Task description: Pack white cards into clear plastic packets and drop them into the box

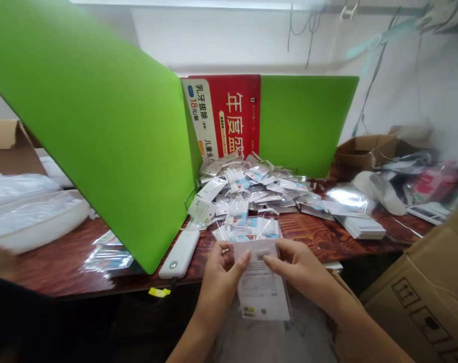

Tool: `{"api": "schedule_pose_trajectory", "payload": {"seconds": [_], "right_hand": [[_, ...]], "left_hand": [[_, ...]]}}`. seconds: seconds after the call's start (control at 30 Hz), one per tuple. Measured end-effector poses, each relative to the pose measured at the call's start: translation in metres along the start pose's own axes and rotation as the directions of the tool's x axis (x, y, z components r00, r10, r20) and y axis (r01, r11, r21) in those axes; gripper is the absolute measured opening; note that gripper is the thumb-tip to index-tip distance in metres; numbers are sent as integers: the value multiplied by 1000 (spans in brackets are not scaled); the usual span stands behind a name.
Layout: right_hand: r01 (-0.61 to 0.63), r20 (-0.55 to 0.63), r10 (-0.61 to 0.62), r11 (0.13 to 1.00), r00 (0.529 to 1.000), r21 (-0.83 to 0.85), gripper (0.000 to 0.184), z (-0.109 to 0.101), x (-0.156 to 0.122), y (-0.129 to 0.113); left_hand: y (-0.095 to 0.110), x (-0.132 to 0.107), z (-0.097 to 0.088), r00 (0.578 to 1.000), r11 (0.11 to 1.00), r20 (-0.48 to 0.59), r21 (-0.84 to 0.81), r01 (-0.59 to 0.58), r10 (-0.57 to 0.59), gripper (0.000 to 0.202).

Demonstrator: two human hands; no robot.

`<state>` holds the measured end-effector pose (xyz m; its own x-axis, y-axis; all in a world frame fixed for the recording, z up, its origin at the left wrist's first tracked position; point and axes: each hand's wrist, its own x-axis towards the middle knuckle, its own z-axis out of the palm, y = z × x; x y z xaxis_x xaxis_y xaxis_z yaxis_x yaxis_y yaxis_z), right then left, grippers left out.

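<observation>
In front of my body, a white printed card in a clear plastic sleeve (pixel 262 295) is held upright between both hands. My left hand (pixel 220 272) pinches its upper left edge, thumb on the printed face. At the upper right edge, my right hand (pixel 304 269) grips it the same way. The fingers behind the card are mostly hidden. Just beyond, a heap of similar sleeved cards (pixel 247 194) spreads over the wooden table (pixel 308 229), leaning toward the boards at the back.
Green boards (pixel 111 136) wall off the heap, with a red poster (pixel 244 111) between them. A white power bank (pixel 181 253) lies left. Right are a card stack (pixel 363 228), clear bags (pixel 351 196) and a large carton (pixel 425 282). Another person's blurred hand (pixel 0 259) shows far left.
</observation>
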<state>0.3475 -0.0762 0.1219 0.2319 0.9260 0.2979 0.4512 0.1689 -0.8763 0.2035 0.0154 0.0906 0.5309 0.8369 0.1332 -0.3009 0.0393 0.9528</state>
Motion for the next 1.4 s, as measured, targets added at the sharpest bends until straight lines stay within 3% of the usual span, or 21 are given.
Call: {"api": "schedule_pose_trajectory", "payload": {"seconds": [0.17,0.23,0.3,0.4,0.43,0.5,0.6,0.67,0.73,0.83,0.93,1.03,1.2,1.27,1.33,1.37,1.4], "right_hand": [[-147,-4,150,974,989,170,32,-17,-1,-6],[-129,-46,151,938,987,322,32,-29,-6,-13],[65,-236,68,855,969,514,33,-44,-15,-22],[473,-557,-86,644,826,602,49,-64,-32,-37],[541,-592,-136,600,795,589,56,-66,-36,-40],[570,-560,-227,592,797,571,58,-61,-38,-42],[436,-418,-212,696,883,570,30,-37,-28,-33],[289,-312,-125,774,942,563,25,-19,-17,-25],[195,-240,-75,828,968,526,26,-8,-9,-19],[165,-216,-73,880,974,446,28,-4,-4,-14],[173,-265,-62,892,962,417,29,-7,-3,-12],[151,-267,-42,903,963,402,29,-10,2,-7],[60,-214,-11,973,977,224,24,-8,17,19],[49,-258,-11,988,966,144,22,-13,26,29],[11,-397,-10,1000,918,2,20,-26,40,36],[-40,-502,-17,994,865,-102,22,-37,50,39],[-153,-622,-28,960,782,-236,24,-51,61,42]], "left_hand": [[-2,5,-6,995,998,-92,58,-19,24,48],[-3,8,-9,988,996,-146,86,-33,46,49],[-4,11,-12,982,993,-177,113,-47,67,49],[-7,15,-17,977,985,-188,157,-66,96,51],[-8,16,-18,976,983,-190,171,-70,102,52],[-11,18,-21,976,976,-187,205,-74,113,54],[-15,21,-23,980,955,-151,285,-82,129,51],[-16,23,-23,986,929,-105,359,-86,132,47],[-17,24,-22,988,882,-71,463,-92,140,44],[-18,23,-20,982,753,-17,645,-132,187,42],[-18,23,-21,971,644,51,741,-193,233,41],[-18,25,-22,961,577,93,783,-232,260,42],[-21,25,-20,959,490,212,826,-278,186,44],[-21,25,-17,949,447,270,838,-314,160,45],[-18,30,-12,933,394,332,846,-360,139,46],[-15,35,-9,925,359,358,853,-379,125,47],[-13,42,-7,924,313,361,869,-382,125,49]]}}
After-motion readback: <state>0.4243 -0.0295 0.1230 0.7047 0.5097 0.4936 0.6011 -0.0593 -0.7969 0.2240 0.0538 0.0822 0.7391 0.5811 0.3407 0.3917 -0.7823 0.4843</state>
